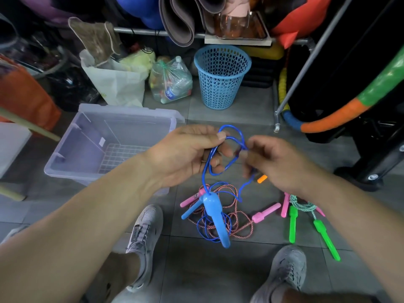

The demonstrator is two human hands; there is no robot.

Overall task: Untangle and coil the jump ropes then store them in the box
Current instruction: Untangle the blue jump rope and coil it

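blue rope (pixel 207 165): thin glossy cord, looped; blue handle (pixel 215 213) hangs below
left hand (pixel 185 154): fingers pinch the loops
right hand (pixel 277 165): blurred; fingers pinch the cord
box (pixel 131 110): translucent

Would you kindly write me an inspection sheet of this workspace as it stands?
Surface: grey tiled floor.
Job's things: blue jump rope held up, one handle dangling; pink jump rope loose on the floor; green jump rope to the right; clear box on the left, no rope visible inside.
Clutter: orange handle under the right hand, partly hidden.
Hands: left hand grips the blue loops; right hand, blurred, pinches the same rope.
Cables: what looks like a thin black cable behind the white bag.
Surroundings: blue basket, bag of bottles, rolled mat.
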